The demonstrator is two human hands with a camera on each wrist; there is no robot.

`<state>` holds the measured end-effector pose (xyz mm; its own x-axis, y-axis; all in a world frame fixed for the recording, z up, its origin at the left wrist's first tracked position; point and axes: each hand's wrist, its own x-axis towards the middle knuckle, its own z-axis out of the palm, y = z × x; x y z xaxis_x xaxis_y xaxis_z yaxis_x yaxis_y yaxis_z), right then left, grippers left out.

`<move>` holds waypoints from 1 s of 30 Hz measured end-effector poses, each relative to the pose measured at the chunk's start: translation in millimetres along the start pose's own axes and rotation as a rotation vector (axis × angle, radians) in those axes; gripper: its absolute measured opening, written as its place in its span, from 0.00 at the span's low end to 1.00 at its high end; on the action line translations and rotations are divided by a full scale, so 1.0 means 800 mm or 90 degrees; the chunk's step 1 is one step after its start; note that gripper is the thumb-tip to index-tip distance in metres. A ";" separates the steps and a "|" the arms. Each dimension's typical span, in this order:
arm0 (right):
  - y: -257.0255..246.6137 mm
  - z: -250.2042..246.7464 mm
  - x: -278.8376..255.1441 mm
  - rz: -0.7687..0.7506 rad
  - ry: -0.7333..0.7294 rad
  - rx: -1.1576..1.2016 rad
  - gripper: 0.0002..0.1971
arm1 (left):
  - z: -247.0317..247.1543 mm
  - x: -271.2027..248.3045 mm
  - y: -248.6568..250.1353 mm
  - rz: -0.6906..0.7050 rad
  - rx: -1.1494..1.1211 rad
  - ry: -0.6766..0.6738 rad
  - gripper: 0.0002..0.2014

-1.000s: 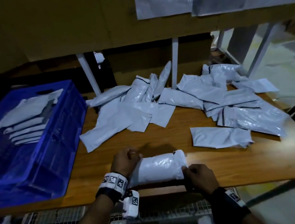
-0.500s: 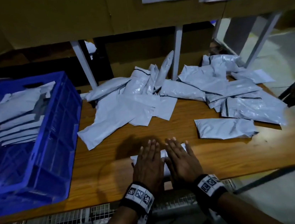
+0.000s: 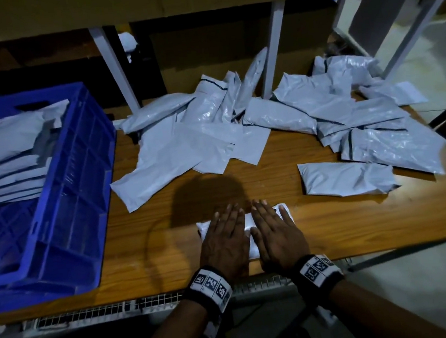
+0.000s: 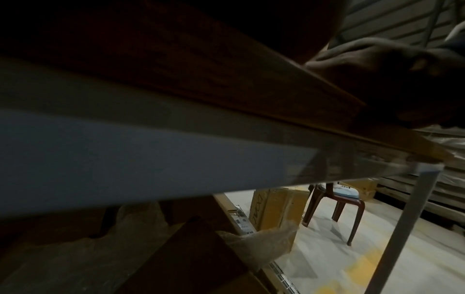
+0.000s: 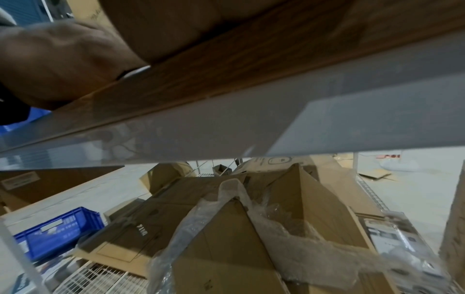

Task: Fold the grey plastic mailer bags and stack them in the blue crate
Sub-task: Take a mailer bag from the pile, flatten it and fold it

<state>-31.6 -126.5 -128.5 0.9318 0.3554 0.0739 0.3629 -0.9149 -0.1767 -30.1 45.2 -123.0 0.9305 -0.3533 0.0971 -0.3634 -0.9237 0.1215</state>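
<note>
Grey folded mailer bag [image 3: 249,228], mostly hidden beneath left hand [image 3: 225,243] and right hand [image 3: 276,236], both pressing flat, fingers straight, grasping nothing; wooden table [image 3: 336,228] edge.

A wooden tabletop [image 3: 288,186] carries a blue crate [image 3: 62,222] on its left side. Loose grey mailer bags [image 3: 266,118] lie heaped across the far side, and one bag [image 3: 346,179] lies apart to the right. A folded bag [image 3: 249,231] sits at the near edge.
</note>
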 end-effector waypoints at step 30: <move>0.014 -0.091 0.041 -0.067 -0.221 0.059 0.33 | -0.096 0.000 -0.048 -0.007 -0.100 -0.168 0.31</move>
<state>2.4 -139.1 -56.8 0.8297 0.5054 -0.2371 0.4413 -0.8539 -0.2759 -19.7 92.5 -51.6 0.9070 -0.3884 -0.1628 -0.3364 -0.9008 0.2747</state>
